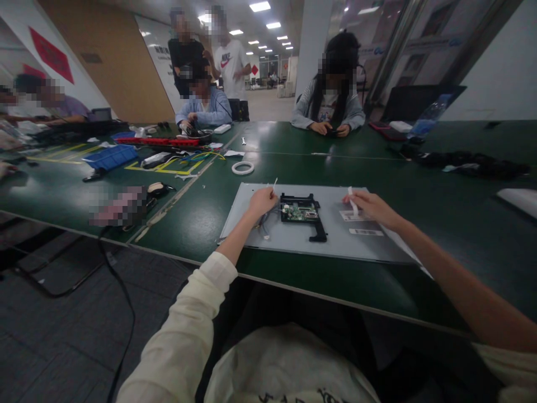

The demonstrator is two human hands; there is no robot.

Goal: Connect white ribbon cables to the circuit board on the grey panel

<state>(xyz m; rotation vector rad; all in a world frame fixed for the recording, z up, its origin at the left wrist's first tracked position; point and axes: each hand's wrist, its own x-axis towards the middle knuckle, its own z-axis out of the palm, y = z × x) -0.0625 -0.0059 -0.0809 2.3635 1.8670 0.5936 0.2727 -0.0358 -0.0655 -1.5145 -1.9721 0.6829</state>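
A flat grey panel [260, 226] lies on the green table [201, 212] in front of me. At its middle sits a green circuit board [298, 211] in a black bracket [318, 230]. My left hand [262, 201] is closed beside the board's left edge, pinching a thin white strip [274, 184] that sticks upward, with loose wires [263, 224] below it. My right hand [369, 205] rests on the panel to the right of the board, fingers closed on a small white piece [352, 200] above two white labels [364, 231].
A white tape ring [243, 167] lies beyond the panel. To the far left are a blue tray [109, 157], a red strip [157, 142] and yellow floor-style markings. Several people sit or stand at the far side. Black items [470, 162] lie at the right.
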